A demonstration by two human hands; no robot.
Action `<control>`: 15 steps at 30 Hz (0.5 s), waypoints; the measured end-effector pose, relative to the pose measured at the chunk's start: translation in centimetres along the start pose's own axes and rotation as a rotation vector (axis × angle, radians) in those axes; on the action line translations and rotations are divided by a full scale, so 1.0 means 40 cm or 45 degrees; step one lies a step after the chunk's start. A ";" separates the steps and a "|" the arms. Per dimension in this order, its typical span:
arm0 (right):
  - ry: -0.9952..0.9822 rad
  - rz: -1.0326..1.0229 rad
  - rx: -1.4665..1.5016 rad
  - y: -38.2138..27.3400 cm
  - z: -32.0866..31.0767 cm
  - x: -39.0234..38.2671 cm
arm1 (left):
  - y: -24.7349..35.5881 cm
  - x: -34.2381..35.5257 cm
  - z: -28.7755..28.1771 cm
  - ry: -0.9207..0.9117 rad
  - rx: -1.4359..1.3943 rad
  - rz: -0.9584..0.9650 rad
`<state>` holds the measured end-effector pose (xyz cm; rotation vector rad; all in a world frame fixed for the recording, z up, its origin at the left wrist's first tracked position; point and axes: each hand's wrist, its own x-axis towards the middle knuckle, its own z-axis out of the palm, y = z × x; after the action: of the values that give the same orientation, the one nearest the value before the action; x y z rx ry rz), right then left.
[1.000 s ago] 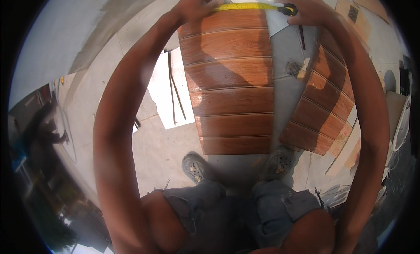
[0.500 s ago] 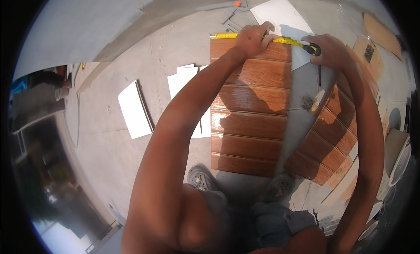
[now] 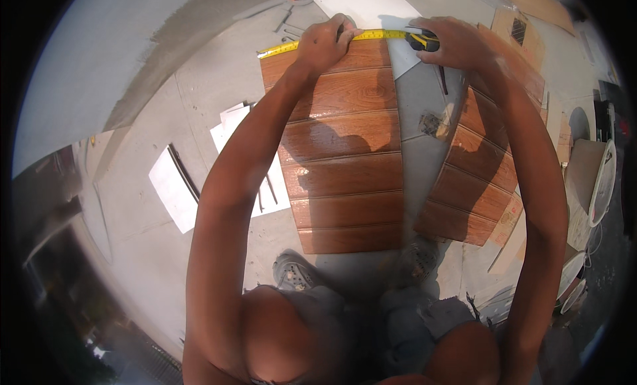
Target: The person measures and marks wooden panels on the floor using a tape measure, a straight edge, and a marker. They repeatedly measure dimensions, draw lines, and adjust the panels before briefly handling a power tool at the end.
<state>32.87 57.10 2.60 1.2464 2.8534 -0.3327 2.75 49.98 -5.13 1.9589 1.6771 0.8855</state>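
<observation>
Fingers (image 3: 348, 36) of the left hand (image 3: 322, 47) pinch the yellow tape (image 3: 279, 50) while the right hand (image 3: 451, 43) grasps its black case (image 3: 416, 41). The tape stretches along the far edge of a brown board (image 3: 348, 173), its end at the left corner. Another brown board (image 3: 468, 176) lies to the right, white sheets (image 3: 174, 192) to the left.

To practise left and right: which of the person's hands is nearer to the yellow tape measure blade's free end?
Left. The left hand is on the yellow blade, to the right of its free end; the right hand is farther right, around the tape measure case.
</observation>
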 end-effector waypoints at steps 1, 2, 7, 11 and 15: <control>0.044 -0.016 0.040 0.003 0.012 -0.004 | -0.003 0.002 -0.005 0.017 0.044 0.023; 0.084 -0.018 0.052 0.005 0.024 -0.014 | -0.003 0.001 -0.004 0.034 0.032 0.049; 0.099 0.069 0.063 -0.036 0.043 -0.054 | 0.007 0.003 -0.009 -0.060 0.088 -0.029; 0.229 0.132 -0.018 -0.077 0.069 -0.089 | 0.010 0.005 -0.006 -0.057 0.076 -0.001; 0.280 0.164 -0.043 -0.097 0.088 -0.099 | 0.000 0.001 0.005 0.035 0.095 0.048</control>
<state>32.51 50.97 0.25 1.5409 2.9187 -0.1526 2.89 50.05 -5.27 2.0424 1.7168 0.8787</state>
